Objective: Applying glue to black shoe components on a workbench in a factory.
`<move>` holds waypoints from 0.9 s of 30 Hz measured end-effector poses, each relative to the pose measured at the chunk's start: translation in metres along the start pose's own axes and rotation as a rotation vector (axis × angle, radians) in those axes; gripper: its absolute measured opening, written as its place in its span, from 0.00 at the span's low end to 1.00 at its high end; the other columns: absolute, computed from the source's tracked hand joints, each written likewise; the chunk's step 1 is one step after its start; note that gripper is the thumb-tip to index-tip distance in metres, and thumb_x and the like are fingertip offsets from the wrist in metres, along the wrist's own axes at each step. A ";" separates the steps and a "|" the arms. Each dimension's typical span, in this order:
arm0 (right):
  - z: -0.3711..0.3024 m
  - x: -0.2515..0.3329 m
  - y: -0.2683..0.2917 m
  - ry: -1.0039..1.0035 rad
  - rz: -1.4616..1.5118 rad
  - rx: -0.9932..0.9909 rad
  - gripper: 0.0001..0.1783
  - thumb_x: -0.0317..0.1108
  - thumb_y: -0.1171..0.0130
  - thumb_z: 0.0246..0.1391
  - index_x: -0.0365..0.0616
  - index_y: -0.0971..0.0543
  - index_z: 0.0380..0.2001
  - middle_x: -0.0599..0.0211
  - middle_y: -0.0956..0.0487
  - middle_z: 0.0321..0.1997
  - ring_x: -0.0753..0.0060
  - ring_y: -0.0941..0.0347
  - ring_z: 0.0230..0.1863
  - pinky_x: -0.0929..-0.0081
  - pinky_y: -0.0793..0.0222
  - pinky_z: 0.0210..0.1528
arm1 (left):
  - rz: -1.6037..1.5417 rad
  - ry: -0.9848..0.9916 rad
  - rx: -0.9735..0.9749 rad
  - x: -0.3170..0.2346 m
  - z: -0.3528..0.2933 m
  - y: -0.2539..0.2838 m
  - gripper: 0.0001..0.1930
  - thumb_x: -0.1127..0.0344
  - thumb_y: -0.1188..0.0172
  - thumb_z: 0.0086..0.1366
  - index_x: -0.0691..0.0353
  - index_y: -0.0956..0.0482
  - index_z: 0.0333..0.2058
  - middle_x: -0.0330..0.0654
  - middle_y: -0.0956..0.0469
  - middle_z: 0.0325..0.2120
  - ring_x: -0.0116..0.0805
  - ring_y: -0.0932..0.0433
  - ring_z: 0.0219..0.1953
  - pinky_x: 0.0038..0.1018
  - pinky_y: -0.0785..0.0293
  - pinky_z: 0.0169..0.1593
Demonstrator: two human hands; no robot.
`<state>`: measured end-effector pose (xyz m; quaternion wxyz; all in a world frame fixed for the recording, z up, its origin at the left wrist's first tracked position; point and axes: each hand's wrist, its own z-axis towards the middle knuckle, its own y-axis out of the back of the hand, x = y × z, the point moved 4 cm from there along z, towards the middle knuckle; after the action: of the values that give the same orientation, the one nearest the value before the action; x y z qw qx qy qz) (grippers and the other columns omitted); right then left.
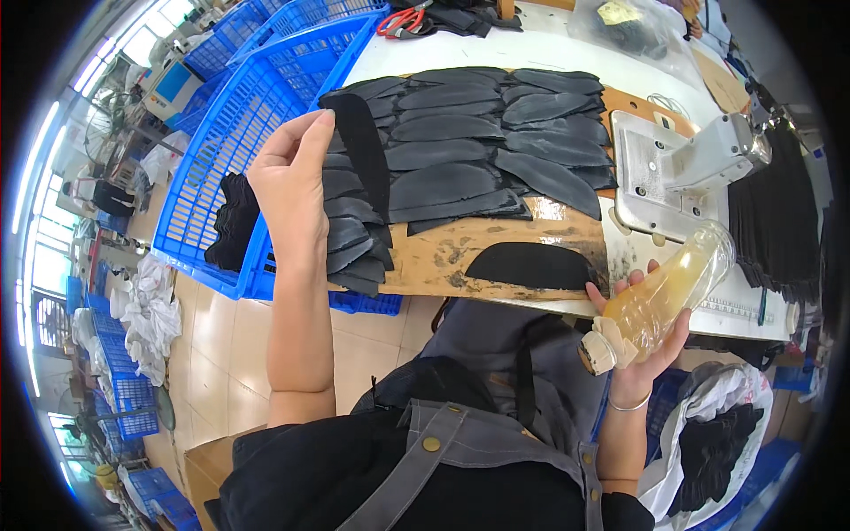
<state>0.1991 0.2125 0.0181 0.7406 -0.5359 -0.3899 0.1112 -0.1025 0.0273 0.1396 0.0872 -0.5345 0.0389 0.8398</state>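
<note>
My left hand pinches the upper end of a long, curved black fabric piece between thumb and fingers. That piece hangs over the left side of many overlapping leaf-shaped dark pieces, which look greyish on top and lie in rows. Under them is a stained brown board. Near the board's front edge lies a single black half-moon piece. At the right, my right hand is wrapped round a clear plastic bottle of yellowish liquid. The bottle is tilted, its wrapped neck pointing down and left.
Blue plastic crates stand left of the table, with a stack of wavy-edged black pieces in one. A metal machine sits at the right, beside hanging black pieces. Red-handled scissors lie at the back. Below right is a white sack.
</note>
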 end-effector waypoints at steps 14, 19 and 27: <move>-0.002 0.001 -0.003 0.010 -0.001 -0.001 0.35 0.56 0.56 0.53 0.45 0.42 0.58 0.62 0.29 0.46 0.59 0.29 0.48 0.35 0.51 0.59 | 0.424 -0.356 -0.039 0.016 0.100 -0.049 0.12 0.61 0.38 0.49 0.64 0.17 0.27 0.42 0.20 0.23 0.30 0.22 0.28 0.24 0.29 0.33; 0.000 0.001 0.000 -0.002 0.019 -0.062 0.35 0.56 0.56 0.54 0.45 0.41 0.58 0.62 0.29 0.46 0.59 0.30 0.48 0.35 0.51 0.59 | 0.611 -0.518 -0.016 0.042 0.091 -0.103 0.08 0.62 0.41 0.46 0.59 0.18 0.21 0.45 0.22 0.22 0.43 0.23 0.27 0.35 0.28 0.34; 0.001 0.003 0.000 -0.003 0.008 -0.037 0.34 0.56 0.56 0.54 0.46 0.42 0.58 0.62 0.30 0.45 0.59 0.30 0.48 0.35 0.50 0.59 | 0.999 -0.646 0.334 0.087 0.028 -0.177 0.07 0.62 0.39 0.47 0.57 0.19 0.19 0.43 0.24 0.21 0.41 0.24 0.28 0.35 0.30 0.33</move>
<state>0.2008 0.2151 0.0198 0.7295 -0.5507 -0.3911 0.1077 -0.1305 0.2148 0.0778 -0.2267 -0.1497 0.3872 0.8811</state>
